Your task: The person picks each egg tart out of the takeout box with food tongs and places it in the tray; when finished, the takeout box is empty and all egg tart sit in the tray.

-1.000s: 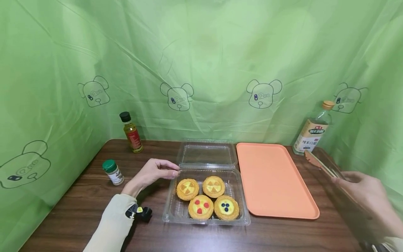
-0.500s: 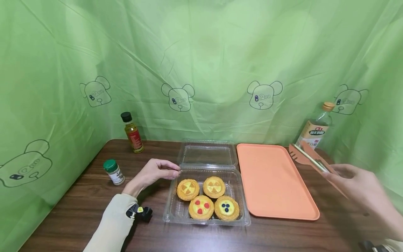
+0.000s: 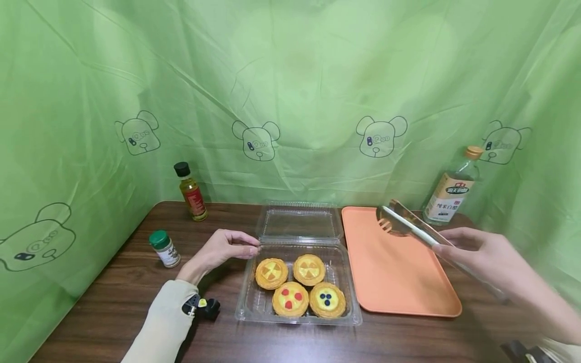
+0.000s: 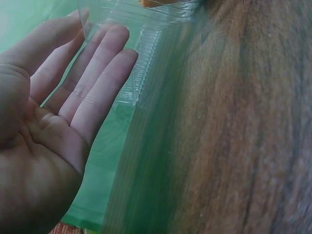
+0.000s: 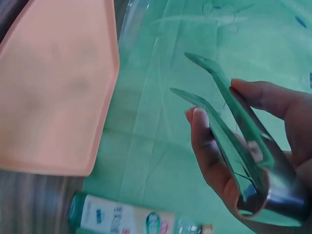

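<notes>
A clear plastic clamshell box (image 3: 250,315) stands with its lid folded back, and inside are several egg tarts (image 3: 308,269), two with wedge-shaped tops, one with red dots, one with blue. My left hand (image 3: 225,250) pinches the box's left back corner between thumb and index finger; in the left wrist view the other fingers stretch out straight. Metal tongs (image 3: 415,227) with a fork-like tip are held in my right hand (image 3: 481,252) above the orange tray (image 3: 390,292). Seen from the right wrist, the tongs' two arms (image 5: 222,92) stand apart, with nothing between them.
At the back right stands a vinegar bottle (image 3: 449,199). A small oil bottle (image 3: 192,194) is at the back left, with a green-capped spice jar (image 3: 165,249) closer in. Green curtain (image 3: 317,75) surrounds the wooden table (image 3: 218,338).
My right hand has carried the tongs leftward, from beside the vinegar bottle to over the tray's back right part. The left hand, box and tarts have stayed in place.
</notes>
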{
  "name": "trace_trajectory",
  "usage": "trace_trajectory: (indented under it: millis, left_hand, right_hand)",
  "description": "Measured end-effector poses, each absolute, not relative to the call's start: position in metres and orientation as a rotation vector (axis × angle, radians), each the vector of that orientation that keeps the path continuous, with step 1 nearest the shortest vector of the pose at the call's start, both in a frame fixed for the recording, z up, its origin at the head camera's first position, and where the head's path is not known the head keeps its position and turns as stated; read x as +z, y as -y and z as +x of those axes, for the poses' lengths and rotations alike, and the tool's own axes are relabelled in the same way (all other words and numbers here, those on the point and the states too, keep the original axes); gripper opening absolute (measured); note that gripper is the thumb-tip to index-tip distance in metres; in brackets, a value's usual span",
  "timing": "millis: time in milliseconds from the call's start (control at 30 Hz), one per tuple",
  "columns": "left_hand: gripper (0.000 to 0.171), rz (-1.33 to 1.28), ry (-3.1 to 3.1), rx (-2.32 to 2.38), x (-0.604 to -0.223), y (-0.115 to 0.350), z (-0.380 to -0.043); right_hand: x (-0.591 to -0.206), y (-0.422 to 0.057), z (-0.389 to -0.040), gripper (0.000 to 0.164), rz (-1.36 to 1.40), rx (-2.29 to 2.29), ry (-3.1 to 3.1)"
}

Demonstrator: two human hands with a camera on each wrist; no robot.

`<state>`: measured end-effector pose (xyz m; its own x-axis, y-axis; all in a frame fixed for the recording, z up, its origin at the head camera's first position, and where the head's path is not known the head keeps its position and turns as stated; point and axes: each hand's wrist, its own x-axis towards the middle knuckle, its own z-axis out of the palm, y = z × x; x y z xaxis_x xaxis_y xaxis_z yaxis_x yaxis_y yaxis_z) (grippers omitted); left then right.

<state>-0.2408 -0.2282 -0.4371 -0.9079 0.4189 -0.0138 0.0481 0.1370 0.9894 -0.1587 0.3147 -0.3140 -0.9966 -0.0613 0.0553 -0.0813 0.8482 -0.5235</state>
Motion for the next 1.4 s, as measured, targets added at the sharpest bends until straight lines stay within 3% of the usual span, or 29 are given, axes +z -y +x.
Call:
trace_trajectory:
  millis: [600,833,1400]
  left_hand:
    - [0.031,0.502,-2.129,1.836,-0.439,0.228,-0.241]
    - [0.030,0.506,-2.140,1.839,-0.438,0.228,-0.242]
    - [0.031,0.510,-2.141,1.830,-0.437,0.229,-0.240]
  right_hand:
    - [-0.314,-0.246,-0.171,0.036,0.504,1.001,2.970]
    - [-0.316,-0.233,-0.171,0.022,0.634,1.001,2.994]
    - [-0.312,-0.201,-0.175,0.016,0.879,0.961,3.057]
